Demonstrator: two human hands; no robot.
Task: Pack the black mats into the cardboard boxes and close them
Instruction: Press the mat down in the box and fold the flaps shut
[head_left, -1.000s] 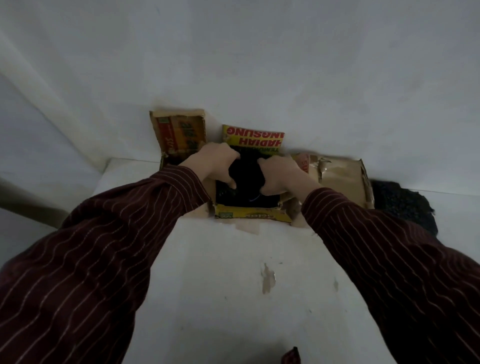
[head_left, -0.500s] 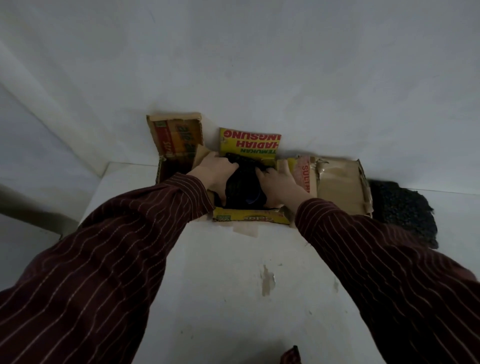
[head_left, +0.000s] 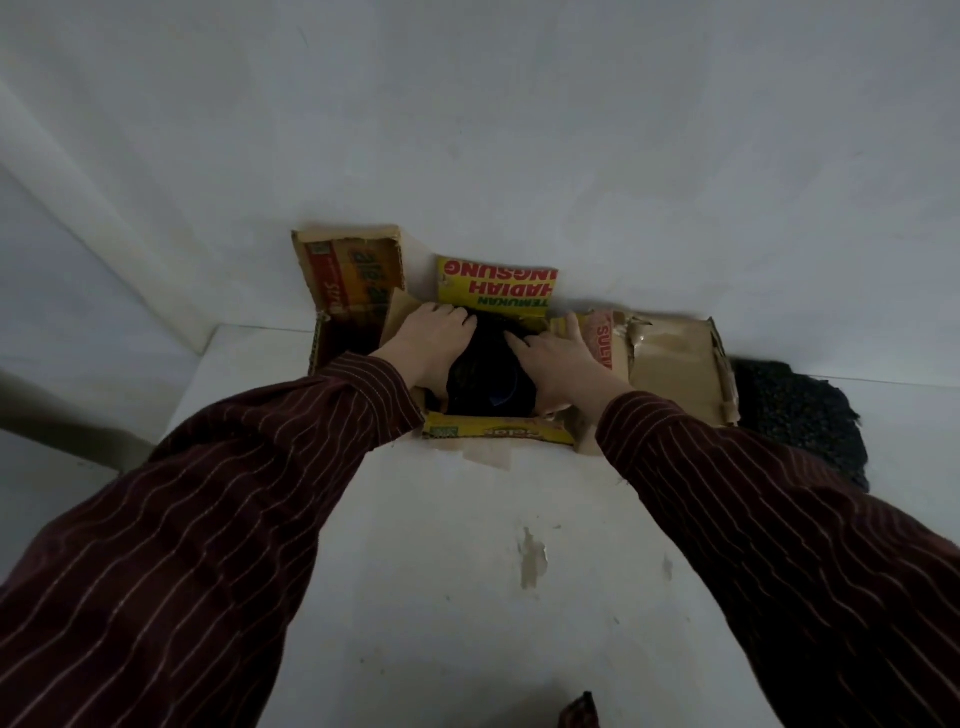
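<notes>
A yellow cardboard box (head_left: 498, 432) stands open at the far edge of the white table, its back flap up against the wall. A black mat (head_left: 491, 371) lies bunched inside it. My left hand (head_left: 434, 345) presses flat on the mat's left side, fingers spread toward the back flap. My right hand (head_left: 553, 358) presses on the mat's right side with straight fingers. A second open box (head_left: 347, 275) with red print stands to the left. A closed brown box (head_left: 675, 371) sits to the right. Another black mat (head_left: 800, 415) lies beyond it.
The white wall (head_left: 519, 130) rises directly behind the boxes. The white table (head_left: 467, 571) has a chipped patch in front of me. A small dark object (head_left: 582, 714) shows at the near edge. The table's left edge drops off beside the red-printed box.
Both hands went from gripping the black mat above the box to pressing it down inside with flattened fingers. The mat has sunk lower into the yellow box.
</notes>
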